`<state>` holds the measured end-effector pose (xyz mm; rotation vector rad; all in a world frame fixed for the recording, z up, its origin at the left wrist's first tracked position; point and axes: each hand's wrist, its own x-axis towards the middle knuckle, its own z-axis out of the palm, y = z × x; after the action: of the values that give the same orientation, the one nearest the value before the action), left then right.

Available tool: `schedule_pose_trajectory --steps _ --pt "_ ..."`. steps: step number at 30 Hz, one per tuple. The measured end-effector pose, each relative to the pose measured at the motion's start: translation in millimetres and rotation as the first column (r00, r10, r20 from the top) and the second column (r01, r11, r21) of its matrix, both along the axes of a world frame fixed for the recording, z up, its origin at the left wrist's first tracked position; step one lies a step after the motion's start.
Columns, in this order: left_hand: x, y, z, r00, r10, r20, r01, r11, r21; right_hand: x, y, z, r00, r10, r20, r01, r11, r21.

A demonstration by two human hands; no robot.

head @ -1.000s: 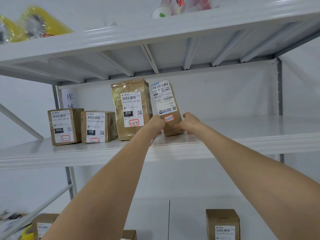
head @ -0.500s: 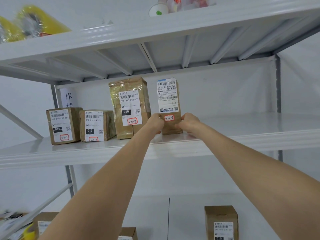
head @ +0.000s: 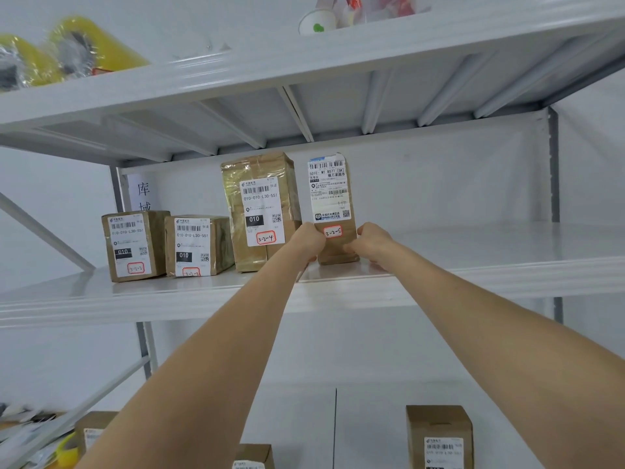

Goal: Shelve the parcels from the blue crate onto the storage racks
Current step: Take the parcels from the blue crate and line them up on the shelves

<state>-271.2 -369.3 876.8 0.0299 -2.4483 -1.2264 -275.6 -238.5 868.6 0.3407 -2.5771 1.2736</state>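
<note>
A narrow brown parcel (head: 333, 204) with a white label and a red-ringed tag stands upright on the middle white shelf (head: 473, 265). My left hand (head: 309, 240) grips its lower left side and my right hand (head: 370, 242) grips its lower right side. Just to its left stands a taller taped parcel (head: 260, 211). Two smaller labelled boxes (head: 135, 245) (head: 198, 245) sit further left on the same shelf. The blue crate is out of view.
The shelf's right part is bare white surface. The upper shelf (head: 304, 59) carries yellow tape rolls (head: 84, 49) and a paper cup (head: 318, 23). Lower down stand more cardboard boxes (head: 439, 434) (head: 253, 456) and clutter at the bottom left.
The narrow parcel was tilted left against its neighbour a second ago; now it stands straight and slightly apart. Both hands stay at its base.
</note>
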Motion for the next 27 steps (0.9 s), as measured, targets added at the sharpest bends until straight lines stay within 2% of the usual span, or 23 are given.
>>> schedule_pose_trajectory --steps 17,27 --pt "10 1 4 0.999 0.046 0.015 -0.044 0.994 -0.098 4 2 -1 1.0 0.011 0.011 -0.011 1.0 -0.014" --pt "16 2 4 0.999 0.029 0.018 -0.028 0.995 -0.093 3 2 -2 1.0 0.004 0.008 -0.004 1.0 0.003"
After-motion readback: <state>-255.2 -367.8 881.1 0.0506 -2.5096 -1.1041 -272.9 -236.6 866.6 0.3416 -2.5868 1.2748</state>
